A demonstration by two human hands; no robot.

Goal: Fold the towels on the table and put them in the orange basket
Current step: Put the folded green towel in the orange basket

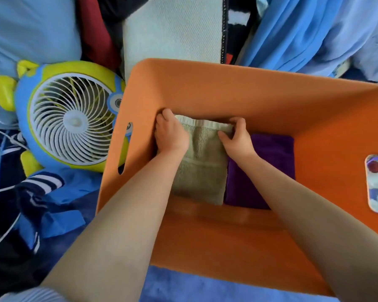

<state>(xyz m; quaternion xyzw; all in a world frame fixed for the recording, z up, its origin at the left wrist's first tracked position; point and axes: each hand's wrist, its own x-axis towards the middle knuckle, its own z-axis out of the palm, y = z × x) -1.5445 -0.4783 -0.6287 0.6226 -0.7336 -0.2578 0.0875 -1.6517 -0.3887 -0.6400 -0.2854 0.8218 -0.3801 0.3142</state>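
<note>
Both my arms reach down into the orange basket (238, 92). A folded pale green towel (200, 168) lies on the basket floor at the left, with a folded purple towel (268, 162) beside it on the right. My left hand (169, 132) grips the green towel's far left corner, fingers curled over its edge against the basket wall. My right hand (237, 136) pinches the towel's far right corner between thumb and fingers.
A blue and yellow toy-shaped fan (70, 120) stands just left of the basket. A white textured cloth (172, 33) and blue fabric (314, 33) lie behind it. Dark striped clothing (37, 192) and white cables (0, 188) lie at the left.
</note>
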